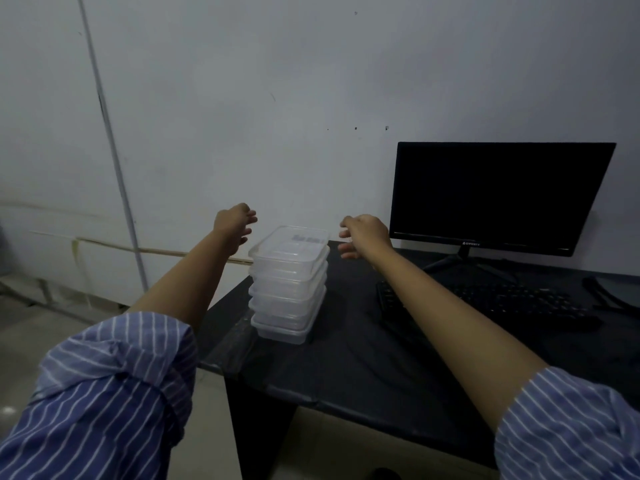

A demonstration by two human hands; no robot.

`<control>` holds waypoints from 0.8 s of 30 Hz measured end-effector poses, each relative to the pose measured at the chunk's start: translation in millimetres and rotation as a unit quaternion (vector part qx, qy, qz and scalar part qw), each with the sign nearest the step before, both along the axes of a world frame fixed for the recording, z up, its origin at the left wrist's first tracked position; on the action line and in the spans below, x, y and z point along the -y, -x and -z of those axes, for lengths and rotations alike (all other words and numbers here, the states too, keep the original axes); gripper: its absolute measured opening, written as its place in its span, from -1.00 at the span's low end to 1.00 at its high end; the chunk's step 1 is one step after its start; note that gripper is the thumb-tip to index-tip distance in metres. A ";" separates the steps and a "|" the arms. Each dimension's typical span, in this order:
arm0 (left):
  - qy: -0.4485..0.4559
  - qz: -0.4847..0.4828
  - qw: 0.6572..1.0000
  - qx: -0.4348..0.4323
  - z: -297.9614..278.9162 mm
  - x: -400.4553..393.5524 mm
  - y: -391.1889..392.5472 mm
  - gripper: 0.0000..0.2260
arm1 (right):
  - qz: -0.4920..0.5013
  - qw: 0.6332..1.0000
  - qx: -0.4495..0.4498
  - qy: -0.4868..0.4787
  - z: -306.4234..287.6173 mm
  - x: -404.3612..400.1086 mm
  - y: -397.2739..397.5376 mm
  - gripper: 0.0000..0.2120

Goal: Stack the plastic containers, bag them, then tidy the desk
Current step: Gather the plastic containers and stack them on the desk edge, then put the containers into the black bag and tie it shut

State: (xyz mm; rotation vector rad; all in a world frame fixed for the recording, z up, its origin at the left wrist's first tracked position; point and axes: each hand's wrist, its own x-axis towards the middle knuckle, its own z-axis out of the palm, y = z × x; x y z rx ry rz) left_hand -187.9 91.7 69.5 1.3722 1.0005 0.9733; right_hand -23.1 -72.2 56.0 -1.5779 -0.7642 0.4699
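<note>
- Dark surface (346,358) carries the container stack (289,285) near its 10 o'clock corner.
- Left hand (233,225) and right hand (363,233) flank the top, fingers loosely spread, holding nothing.
- Likely light, slick, wobbly: clasp the opposite sides low.

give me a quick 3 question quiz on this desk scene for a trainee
1. True or false: the stack of clear containers stands near the left edge of the black desk.
2. What is the left hand doing? A) gripping the top container B) hovering open beside the stack C) resting on the keyboard
3. Fill in: the screen of the monitor is ____.

Key
1. True.
2. B. The right hand does the same on the other side; neither touches the stack.
3. Dark. The keyboard lies in front of it.
</note>
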 end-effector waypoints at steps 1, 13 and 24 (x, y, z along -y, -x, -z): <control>-0.008 -0.008 1.000 0.007 -2.1 0.4 1.1 -0.66 | -0.007 1.000 0.010 -0.008 -1.9 2.0 0.2 -0.75; 0.001 -0.225 0.972 0.070 36.0 -3.2 87.4 -0.68 | -0.223 0.972 0.075 -0.014 -26.8 19.7 67.8 -0.76; 0.137 -0.314 0.939 0.038 183.6 62.3 185.5 -0.78 | -0.417 0.906 0.015 0.071 53.3 29.4 213.8 -0.75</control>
